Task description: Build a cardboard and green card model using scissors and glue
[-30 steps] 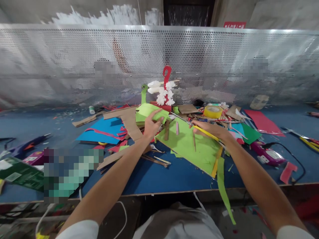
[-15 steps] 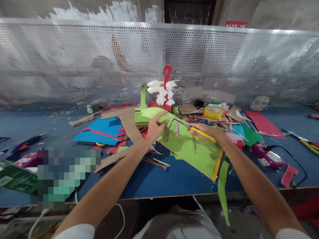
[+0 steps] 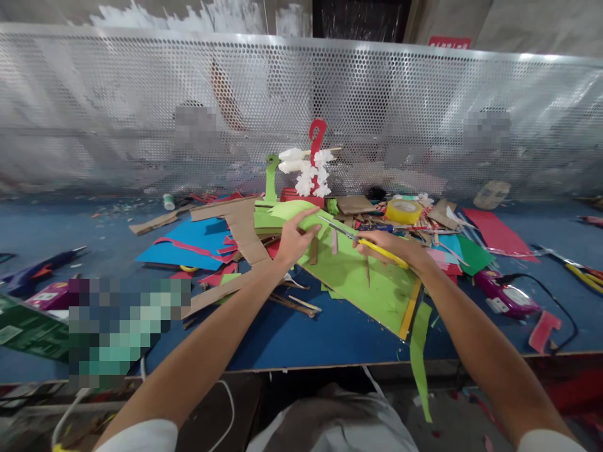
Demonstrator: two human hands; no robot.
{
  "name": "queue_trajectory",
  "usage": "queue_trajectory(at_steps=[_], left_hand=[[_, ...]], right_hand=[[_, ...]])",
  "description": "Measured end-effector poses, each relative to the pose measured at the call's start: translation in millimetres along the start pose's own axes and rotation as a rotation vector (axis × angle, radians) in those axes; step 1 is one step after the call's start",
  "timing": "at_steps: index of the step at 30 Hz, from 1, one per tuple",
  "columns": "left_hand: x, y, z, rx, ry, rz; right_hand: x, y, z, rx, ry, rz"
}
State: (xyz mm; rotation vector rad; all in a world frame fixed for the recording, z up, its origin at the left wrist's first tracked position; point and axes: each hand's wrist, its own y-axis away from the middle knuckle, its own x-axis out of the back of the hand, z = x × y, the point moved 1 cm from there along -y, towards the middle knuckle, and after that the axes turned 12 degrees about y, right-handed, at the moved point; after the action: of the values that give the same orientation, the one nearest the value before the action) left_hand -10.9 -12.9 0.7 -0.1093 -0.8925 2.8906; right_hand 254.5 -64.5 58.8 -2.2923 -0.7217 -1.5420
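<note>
My left hand point(image 3: 298, 240) is closed on a curved piece of light green paper point(image 3: 293, 211), thumb and fingers pinching it near its right end. In my right hand point(image 3: 384, 246) is a pair of scissors with yellow handles point(image 3: 382, 252). Their blades point left, with the tips close to the paper beside my left fingers; whether they touch it I cannot tell. Beneath both hands lies a large green sheet point(image 3: 372, 289) with a yellow strip on its right end. Behind my left hand stand a green piece with a curled top point(image 3: 271, 179) and a red hook shape point(image 3: 316, 141) with white paper flowers.
Cardboard strips point(image 3: 247, 232) and blue card point(image 3: 188, 245) lie to the left. A yellow tape roll point(image 3: 404, 211) sits among scraps at the back right. Pliers point(image 3: 584, 276) and a purple device point(image 3: 506, 294) are farther right. A perforated metal screen point(image 3: 141, 125) borders the table's far side.
The camera view has shifted slightly. Both hands keep nearly the same place, and the scissor blades look a little closer together.
</note>
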Motion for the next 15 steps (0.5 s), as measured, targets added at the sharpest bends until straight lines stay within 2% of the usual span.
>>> queue_trajectory(at_steps=[11, 15], left_hand=[[-0.2, 0.0, 6.6, 0.016, -0.033, -0.018], [0.8, -0.2, 5.0, -0.017, -0.035, -0.010]], right_hand=[[1.0, 1.5, -5.1, -0.003, 0.041, 0.024], [-1.7, -1.8, 0.5, 0.000, 0.032, 0.024]])
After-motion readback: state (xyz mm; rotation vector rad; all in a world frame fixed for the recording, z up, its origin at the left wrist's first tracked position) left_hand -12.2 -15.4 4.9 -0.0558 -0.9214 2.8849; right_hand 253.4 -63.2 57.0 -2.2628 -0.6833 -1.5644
